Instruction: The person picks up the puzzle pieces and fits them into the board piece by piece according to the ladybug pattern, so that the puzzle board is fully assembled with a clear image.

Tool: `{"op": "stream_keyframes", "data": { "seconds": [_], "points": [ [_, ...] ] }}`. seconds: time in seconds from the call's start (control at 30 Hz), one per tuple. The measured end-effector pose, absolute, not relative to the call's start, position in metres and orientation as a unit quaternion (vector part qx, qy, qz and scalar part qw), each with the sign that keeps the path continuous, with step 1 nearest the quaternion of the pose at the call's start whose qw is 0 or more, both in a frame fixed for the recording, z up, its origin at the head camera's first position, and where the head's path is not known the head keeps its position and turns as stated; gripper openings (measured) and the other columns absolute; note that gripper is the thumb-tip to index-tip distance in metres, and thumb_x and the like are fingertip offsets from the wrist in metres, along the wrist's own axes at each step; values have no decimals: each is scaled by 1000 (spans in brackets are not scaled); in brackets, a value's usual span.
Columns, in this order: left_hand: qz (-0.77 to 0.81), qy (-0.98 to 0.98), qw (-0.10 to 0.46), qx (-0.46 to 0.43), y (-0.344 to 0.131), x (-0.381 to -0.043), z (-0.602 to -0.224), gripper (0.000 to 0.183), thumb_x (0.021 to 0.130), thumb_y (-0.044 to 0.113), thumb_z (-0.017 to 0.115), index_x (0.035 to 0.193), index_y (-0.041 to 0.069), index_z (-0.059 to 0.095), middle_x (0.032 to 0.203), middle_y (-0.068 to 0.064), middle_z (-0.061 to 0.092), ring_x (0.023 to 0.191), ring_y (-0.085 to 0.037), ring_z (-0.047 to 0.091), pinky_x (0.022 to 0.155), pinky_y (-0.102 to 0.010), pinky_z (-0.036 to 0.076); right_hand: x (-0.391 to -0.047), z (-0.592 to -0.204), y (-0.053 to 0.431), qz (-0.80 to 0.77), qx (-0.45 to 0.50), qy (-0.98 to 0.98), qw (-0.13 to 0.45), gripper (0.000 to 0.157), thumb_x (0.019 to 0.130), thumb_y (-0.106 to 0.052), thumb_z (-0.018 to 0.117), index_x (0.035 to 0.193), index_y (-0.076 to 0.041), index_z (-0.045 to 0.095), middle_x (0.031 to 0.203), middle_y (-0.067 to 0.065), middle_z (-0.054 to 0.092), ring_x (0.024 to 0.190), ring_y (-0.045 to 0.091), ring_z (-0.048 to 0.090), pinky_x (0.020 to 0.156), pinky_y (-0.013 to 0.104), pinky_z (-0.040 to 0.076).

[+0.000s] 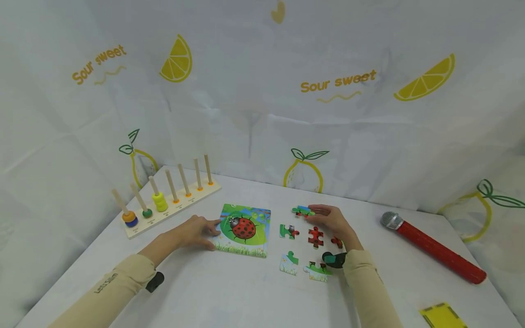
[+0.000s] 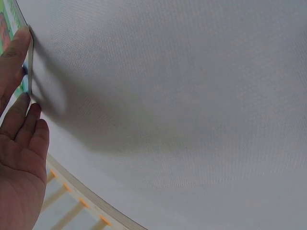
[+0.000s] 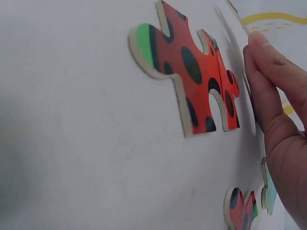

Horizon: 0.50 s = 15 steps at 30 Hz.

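A square ladybug puzzle picture (image 1: 243,230) lies on the table; my left hand (image 1: 193,232) rests against its left edge with index finger and thumb spread apart. In the left wrist view the fingers (image 2: 18,48) touch the picture's thin edge. To the right, my right hand (image 1: 330,221) pinches a green and red puzzle piece (image 1: 302,211) at its right side; this contact is hidden in the right wrist view. Nearer me lie a red spotted piece (image 3: 192,67), a green piece with the ladybug's head (image 1: 289,231) and a smaller red piece (image 3: 240,208), partly under the right hand.
Two grass-coloured puzzle pieces (image 1: 289,263) lie closer to me. A wooden peg board (image 1: 172,209) with coloured beads stands at the left. A red microphone (image 1: 439,250) lies at the right, with a yellow flat object (image 1: 443,315) at the near right. White printed cloth hangs behind the table.
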<state>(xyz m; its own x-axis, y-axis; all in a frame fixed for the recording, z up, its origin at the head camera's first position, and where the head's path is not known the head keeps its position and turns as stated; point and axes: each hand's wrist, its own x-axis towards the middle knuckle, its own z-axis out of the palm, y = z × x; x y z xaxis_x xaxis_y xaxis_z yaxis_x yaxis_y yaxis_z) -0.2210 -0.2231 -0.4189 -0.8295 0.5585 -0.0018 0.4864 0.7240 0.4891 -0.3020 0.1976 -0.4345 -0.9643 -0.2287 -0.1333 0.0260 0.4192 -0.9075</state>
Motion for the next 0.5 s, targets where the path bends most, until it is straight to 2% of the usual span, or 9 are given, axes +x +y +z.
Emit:
{"op": "stream_keyframes", "data": {
  "seconds": [0.27,0.5],
  "points": [
    [239,928,80,274,-222,-221,-417,39,70,25,84,104,6,74,131,-16,57,120,-38,54,97,-47,45,-302,-433,199,-576,-40,806,129,52,86,-11,72,133,3,54,130,20,57,106,11,61,88,22,49],
    [234,931,80,270,-223,-220,-417,38,71,25,83,103,7,74,131,-15,57,118,-37,55,97,-47,44,-299,-425,192,-632,-10,758,162,56,87,-3,69,138,6,46,134,19,54,99,6,63,85,20,51]
  ]
}}
